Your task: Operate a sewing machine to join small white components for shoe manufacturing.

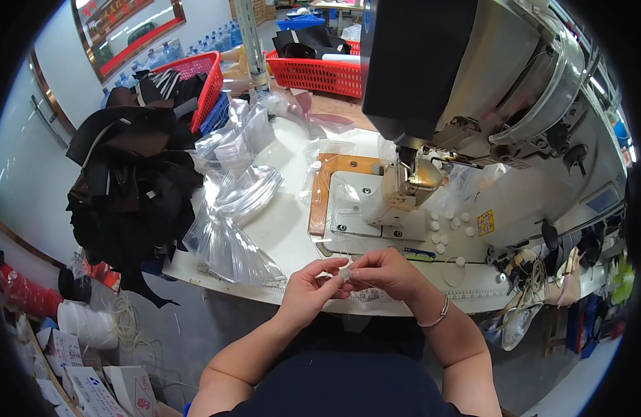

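Note:
At the table's front edge both of my hands meet over a small white bobbin-like piece (345, 274). My left hand (308, 293) pinches it between thumb and fingers. From the other side the fingertips of my right hand (388, 274), with a bracelet on its wrist, close on the same piece. Fingers cover part of it, so its exact kind is unclear. Just beyond my hands stands a post-bed sewing machine (412, 182), its head (432, 62) overhead. Several small white round pieces (441, 238) lie to the right of the post, near a blue-handled tool (421, 251).
Bundled clear plastic sheets (230, 233) spread over the table's left side. Black and brown cut pieces (129, 181) hang in a heap at the far left. Red baskets (317, 75) stand behind. A white thread cone (87, 325) and cardboard boxes (91, 389) sit low at the left.

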